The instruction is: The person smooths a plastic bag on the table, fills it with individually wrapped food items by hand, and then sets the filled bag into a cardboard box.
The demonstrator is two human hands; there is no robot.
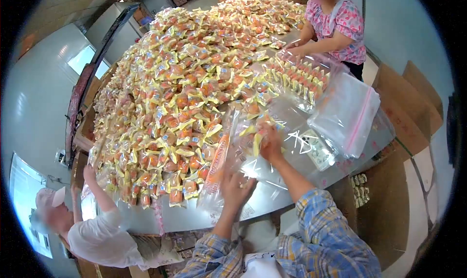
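Observation:
My right hand (269, 143) is over the clear plastic on the table, closed around a small snack packet (257, 141) in a clear and yellow wrapper. Lower and to the left, my left hand (236, 188) is at the near end of a clear plastic bag (214, 173) with orange print, its fingers bent at the film. Glare on the film partly hides the fingertips. A big heap of the same orange and yellow wrapped packets (180, 103) rises just beyond both hands.
Flat clear bags (348, 115) with a pink strip lie to the right, beside rows of packets (304, 78) in plastic. A co-worker (335, 32) in a pink patterned top stands across; another, in a white shirt (104, 239), works at left. Cardboard boxes (389, 200) stand right of the metal table (185, 217).

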